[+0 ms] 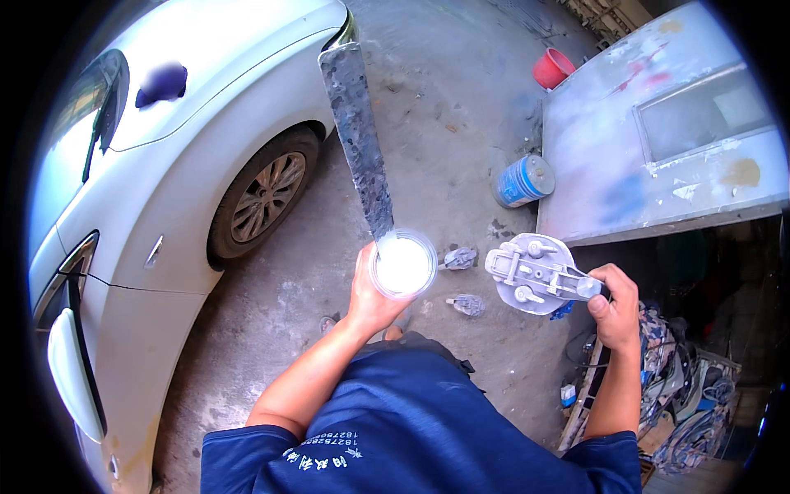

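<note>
My left hand (pixel 370 292) is wrapped round a clear plastic cup (pixel 403 266) of white liquid. A long, flat, paint-spattered metal strip (pixel 355 132) stands in the cup, leaning up and away. My right hand (pixel 613 300) grips the handle of a round grey lid (pixel 527 272) with a lever and knob mechanism on top, held beside the cup. Beyond and between my hands, two small grey tools (pixel 459 258) (pixel 467 305) lie on the concrete floor, too small to make out clearly.
A white car (pixel 148 222) with a dark item (pixel 160 86) on it is at my left. On the right are a paint-stained board or table (pixel 592 189), a blue-labelled pail (pixel 518 185), a red bucket (pixel 553 66) and a cluttered heap of cloth and bags (pixel 691 412).
</note>
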Tool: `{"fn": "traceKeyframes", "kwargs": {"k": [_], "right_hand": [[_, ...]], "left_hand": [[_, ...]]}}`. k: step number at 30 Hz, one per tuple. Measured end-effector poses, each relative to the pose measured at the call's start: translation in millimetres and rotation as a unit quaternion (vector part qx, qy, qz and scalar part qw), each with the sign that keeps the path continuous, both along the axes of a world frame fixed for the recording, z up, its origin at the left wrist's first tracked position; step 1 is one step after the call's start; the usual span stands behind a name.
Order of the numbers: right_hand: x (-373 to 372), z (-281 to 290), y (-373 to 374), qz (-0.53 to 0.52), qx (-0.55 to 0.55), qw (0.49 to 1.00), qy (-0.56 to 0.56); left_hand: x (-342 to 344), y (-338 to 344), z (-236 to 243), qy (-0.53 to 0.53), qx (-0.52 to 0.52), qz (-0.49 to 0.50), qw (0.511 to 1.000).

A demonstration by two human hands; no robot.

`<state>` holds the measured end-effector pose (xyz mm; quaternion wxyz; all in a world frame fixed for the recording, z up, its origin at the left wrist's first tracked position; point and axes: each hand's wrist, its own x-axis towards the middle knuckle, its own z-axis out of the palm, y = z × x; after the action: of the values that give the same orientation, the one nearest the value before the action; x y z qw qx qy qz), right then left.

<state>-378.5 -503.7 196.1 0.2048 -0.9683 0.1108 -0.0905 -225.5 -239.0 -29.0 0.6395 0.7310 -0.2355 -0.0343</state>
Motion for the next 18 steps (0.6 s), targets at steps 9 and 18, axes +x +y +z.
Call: {"fn": "traceKeyframes", "kwargs": {"k": [9, 18], "right_hand": [[61.8, 44.7, 36.6, 0.102, -0.087, 0.987, -0.086], [70.8, 41.9, 50.3, 0.164, -0.122, 0.976, -0.079]], "left_hand": [[-8.8, 10.6, -8.6, -0.046, 0.006, 0.006, 0.999], [-16.3, 10.3, -1.3, -0.06, 0.007, 0.009, 0.998]]}}
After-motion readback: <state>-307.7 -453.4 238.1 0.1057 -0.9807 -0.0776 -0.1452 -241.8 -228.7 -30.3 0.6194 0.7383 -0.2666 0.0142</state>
